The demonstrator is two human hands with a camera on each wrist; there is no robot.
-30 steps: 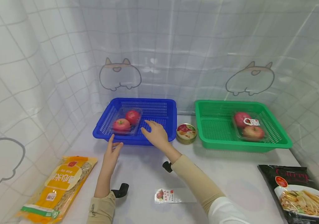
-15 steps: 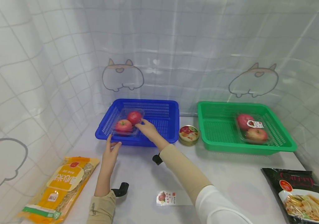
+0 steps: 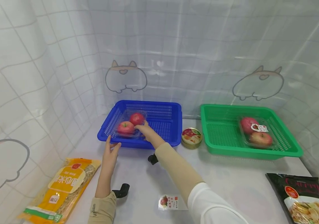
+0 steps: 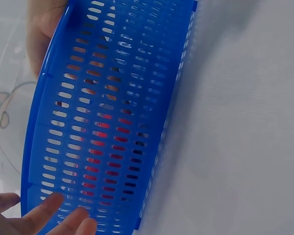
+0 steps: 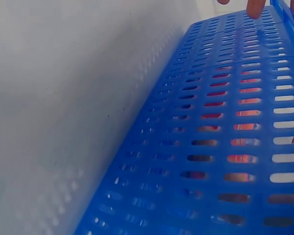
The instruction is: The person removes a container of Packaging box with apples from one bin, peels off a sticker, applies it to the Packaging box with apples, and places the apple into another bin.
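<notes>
Two red apples sit in a clear plastic box (image 3: 121,124) at the left end of a blue basket (image 3: 166,141). My right hand (image 3: 147,130) reaches over the basket's front rim and grips the box at its right side; its lower fingers are partly hidden behind the rim. My left hand (image 3: 111,150) is at the basket's front left rim, fingers loosely spread and holding nothing. In the left wrist view the left fingers (image 4: 41,213) lie before the slotted basket wall (image 4: 34,147), with red apple showing through the slots.
A round tin (image 3: 191,137) stands between the blue basket and a green basket (image 3: 212,148), which holds another boxed pair of apples (image 3: 260,139). An orange food bag (image 3: 64,186) lies left, a black noodle packet (image 3: 302,193) right. A printed label strip (image 3: 172,203) lies in front.
My right hand has moved left and down from above the blue basket's middle to the right side of the apple box. The left hand has stayed at the rim; the view has shifted slightly.
</notes>
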